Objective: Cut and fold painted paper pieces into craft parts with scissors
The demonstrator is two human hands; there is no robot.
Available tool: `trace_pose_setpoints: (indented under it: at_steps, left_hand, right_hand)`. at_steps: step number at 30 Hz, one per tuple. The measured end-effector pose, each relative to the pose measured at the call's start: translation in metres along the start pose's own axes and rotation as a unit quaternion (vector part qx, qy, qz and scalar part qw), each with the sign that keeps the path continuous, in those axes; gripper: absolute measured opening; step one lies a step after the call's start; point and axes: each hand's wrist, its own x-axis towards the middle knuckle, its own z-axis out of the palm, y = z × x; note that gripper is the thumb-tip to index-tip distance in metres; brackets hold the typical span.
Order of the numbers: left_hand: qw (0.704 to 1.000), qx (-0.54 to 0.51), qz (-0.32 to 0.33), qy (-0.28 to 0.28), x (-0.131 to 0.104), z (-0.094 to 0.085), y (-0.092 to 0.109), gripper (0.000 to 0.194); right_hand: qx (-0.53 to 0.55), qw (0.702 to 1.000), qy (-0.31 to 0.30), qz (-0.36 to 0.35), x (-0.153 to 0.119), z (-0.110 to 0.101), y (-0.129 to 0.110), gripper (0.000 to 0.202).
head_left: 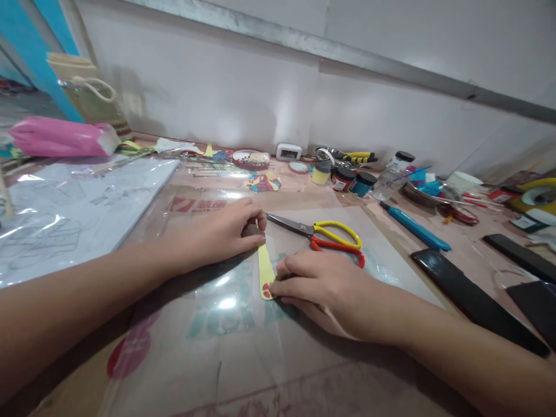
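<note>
Head-worn view, close, forward and down over table (243,370)

Your yellow strip (264,271) lies flat on the clear plastic, narrow and rounded at the near end, with red marks there, pinned at both ends.

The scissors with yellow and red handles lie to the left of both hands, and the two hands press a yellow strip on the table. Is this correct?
Not quite. The head view shows the scissors to the right of the left hand, just beyond the right hand. Both hands do press the yellow strip.
</note>
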Motion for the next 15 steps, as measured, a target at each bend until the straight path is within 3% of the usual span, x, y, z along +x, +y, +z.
trace_pose_setpoints:
  at_steps: [5,8,10,15]
  left_hand:
    - [1.0,-0.007,-0.007,-0.001,-0.001,0.0,0.001,0.016]
    - [1.0,-0.013,-0.001,-0.005,0.0,-0.002,0.005,0.016]
    - [1.0,-0.015,0.001,-0.01,0.0,-0.003,0.006,0.017]
    - [0.999,-0.035,0.006,-0.002,0.001,-0.003,0.005,0.018]
  right_hand:
    - [0.067,0.996,-0.041,0.038,0.002,-0.011,0.0,0.019]
    - [0.059,0.995,-0.059,0.051,0.002,-0.016,-0.003,0.032]
    - [0.034,0.997,-0.066,0.035,0.002,-0.016,-0.004,0.035]
    - [-0.006,0.999,-0.031,-0.016,-0.001,-0.004,-0.001,0.018]
